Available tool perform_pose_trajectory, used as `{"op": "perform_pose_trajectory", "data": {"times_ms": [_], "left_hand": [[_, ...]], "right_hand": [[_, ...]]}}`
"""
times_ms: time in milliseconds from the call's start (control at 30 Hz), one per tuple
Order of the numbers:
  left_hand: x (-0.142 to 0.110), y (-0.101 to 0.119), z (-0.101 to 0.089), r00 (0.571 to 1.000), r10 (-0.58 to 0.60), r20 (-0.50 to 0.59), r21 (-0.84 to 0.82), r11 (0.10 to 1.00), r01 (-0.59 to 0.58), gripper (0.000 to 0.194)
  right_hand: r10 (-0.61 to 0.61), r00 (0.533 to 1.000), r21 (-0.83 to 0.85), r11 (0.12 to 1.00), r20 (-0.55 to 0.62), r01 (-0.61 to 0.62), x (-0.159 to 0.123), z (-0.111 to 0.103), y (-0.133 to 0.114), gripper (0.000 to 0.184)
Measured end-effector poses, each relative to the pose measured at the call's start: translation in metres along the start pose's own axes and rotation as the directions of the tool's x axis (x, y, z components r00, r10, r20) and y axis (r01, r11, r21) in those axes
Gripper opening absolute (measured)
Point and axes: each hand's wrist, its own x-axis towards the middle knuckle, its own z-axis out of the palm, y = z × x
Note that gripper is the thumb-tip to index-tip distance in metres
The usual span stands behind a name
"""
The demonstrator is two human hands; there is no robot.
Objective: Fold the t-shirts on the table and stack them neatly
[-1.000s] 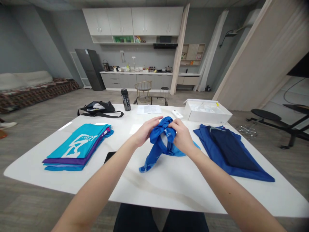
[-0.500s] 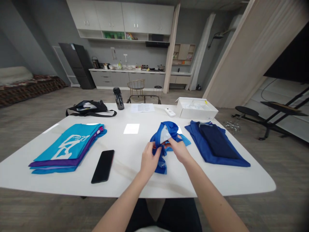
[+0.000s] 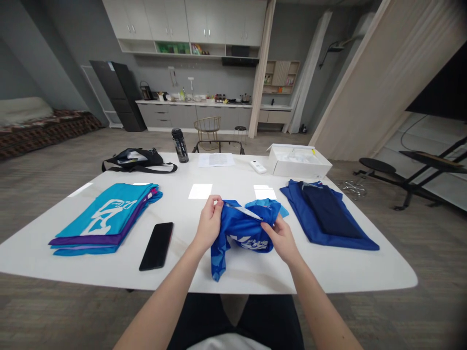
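A crumpled blue shirt point(image 3: 241, 228) with white print hangs between my hands just over the white table. My left hand point(image 3: 210, 221) pinches its upper left edge between thumb and fingers. On the other side, my right hand point(image 3: 280, 236) grips the cloth by the pale strip along the top, thumb in front. One blue end dangles below my left hand, and a lighter blue part lies behind the bundle. To the left is a stack of folded shirts point(image 3: 109, 209), turquoise on top and purple beneath. Folded dark blue garments point(image 3: 332, 214) lie on the right.
A black phone point(image 3: 156, 245) lies left of my arms. Along the table's point(image 3: 175, 282) far side are a black bag point(image 3: 136, 159), a dark bottle point(image 3: 180, 146), papers point(image 3: 216, 160), a small white device point(image 3: 258, 166) and an open white box point(image 3: 299, 162).
The shirt has gone from a tight bunch to a more spread shape, its white print now showing. My hands have come closer to me and moved apart. The view has tilted down.
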Motion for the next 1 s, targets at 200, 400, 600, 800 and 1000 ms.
{"op": "perform_pose_trajectory", "data": {"times_ms": [200, 400, 600, 800, 1000], "left_hand": [[0.004, 0.002, -0.009, 0.891, -0.215, 0.401, -0.249, 0.910, 0.331, 0.046], [0.011, 0.005, -0.032, 0.933, -0.205, 0.295, -0.182, 0.947, 0.265, 0.031], [0.021, -0.002, -0.059, 0.979, 0.120, -0.164, -0.097, 0.986, -0.137, 0.021], [0.016, 0.008, -0.054, 0.973, 0.229, -0.021, 0.151, 0.963, -0.223, 0.011], [0.014, 0.023, -0.037, 0.969, 0.238, 0.064, 0.271, 0.931, -0.246, 0.012]], "right_hand": [[0.233, 0.973, 0.368, 0.904, 0.000, -0.216, -0.018, 0.016, 0.017, 0.037], [0.396, 0.917, 0.619, 0.731, -0.043, -0.287, -0.003, 0.001, 0.013, 0.034], [0.261, 0.915, 0.273, 0.946, -0.307, -0.178, 0.002, -0.069, 0.044, 0.047], [0.103, 0.991, -0.477, 0.869, -0.090, -0.134, -0.002, -0.072, 0.058, 0.080], [-0.023, 0.882, -0.306, 0.934, 0.470, 0.187, -0.001, 0.018, 0.024, 0.081]]}}
